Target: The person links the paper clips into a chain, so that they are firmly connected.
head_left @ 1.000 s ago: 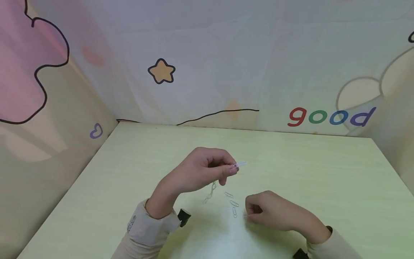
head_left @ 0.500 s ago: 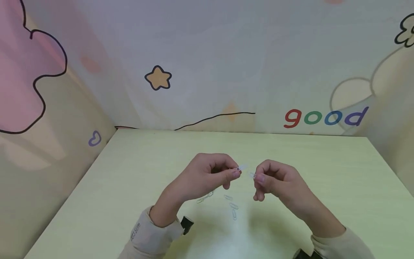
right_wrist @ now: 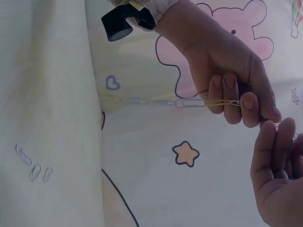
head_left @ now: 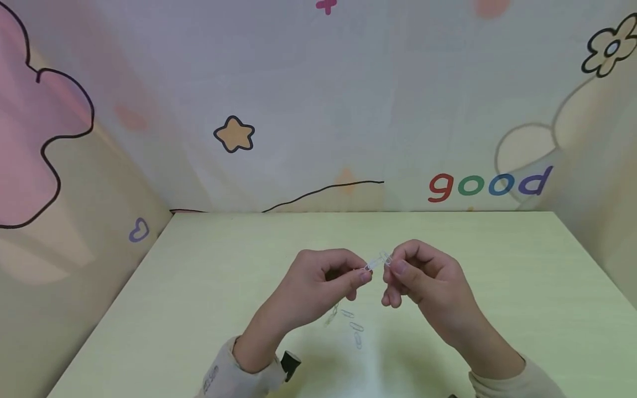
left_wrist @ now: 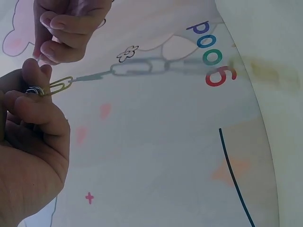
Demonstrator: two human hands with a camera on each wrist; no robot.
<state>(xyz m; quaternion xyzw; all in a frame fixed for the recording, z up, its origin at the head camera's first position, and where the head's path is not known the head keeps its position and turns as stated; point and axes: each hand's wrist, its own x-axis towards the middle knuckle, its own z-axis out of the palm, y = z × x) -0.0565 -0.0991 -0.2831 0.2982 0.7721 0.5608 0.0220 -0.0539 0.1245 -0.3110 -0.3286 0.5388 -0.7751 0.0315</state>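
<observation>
My left hand (head_left: 323, 284) pinches a pale paper clip (head_left: 374, 263) between thumb and forefinger, its end sticking out to the right. From this hand hangs a chain of linked paper clips (left_wrist: 131, 69), one of them yellow, plain in both wrist views; its lower links are blurred. Facing it, my right hand (head_left: 425, 276) pinches another light paper clip (head_left: 386, 257) with thumb and forefinger. The two clips meet or overlap at their tips between the hands, above the table. Fingers hide much of both clips in the wrist views.
Several loose paper clips (head_left: 356, 326) lie on the pale green table (head_left: 224, 287) below the hands. A printed cloth wall (head_left: 308, 110) with a star and the word "good" stands behind the table. A black device (head_left: 291, 365) sits at the left wrist.
My right hand has risen from the table with a paper clip and come leftward to the clip in my left hand. The left hand keeps its pinch while the hanging chain swings.
</observation>
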